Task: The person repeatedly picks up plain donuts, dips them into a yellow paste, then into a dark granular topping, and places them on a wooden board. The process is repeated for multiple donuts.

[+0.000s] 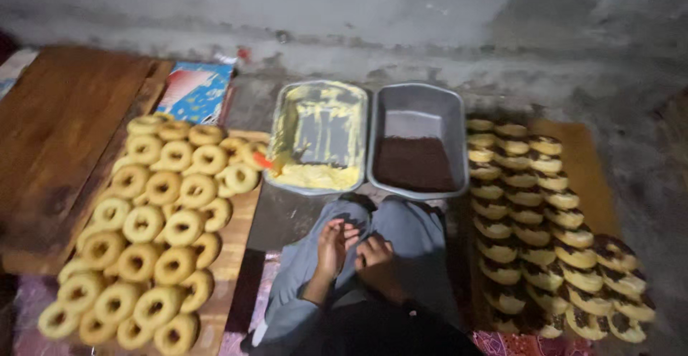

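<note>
Head view, dim room: grey concrete floor (645, 148) meeting a rough grey wall (358, 5) at the far edge. Left hand (334, 247) and right hand (374, 257) touching over grey-trousered knees (401, 223), fingers loosely curled, holding nothing visible. Just beyond the knees, a metal tray of yellow cream (319, 137) beside a tray of brown crumbs (418, 141). Plain ring doughnuts (154, 230) stacked on a wooden board (233, 255) at left; coated doughnuts (545, 227) in rows on the floor's right side. Dark wooden plank (64, 126) at far left.
</note>
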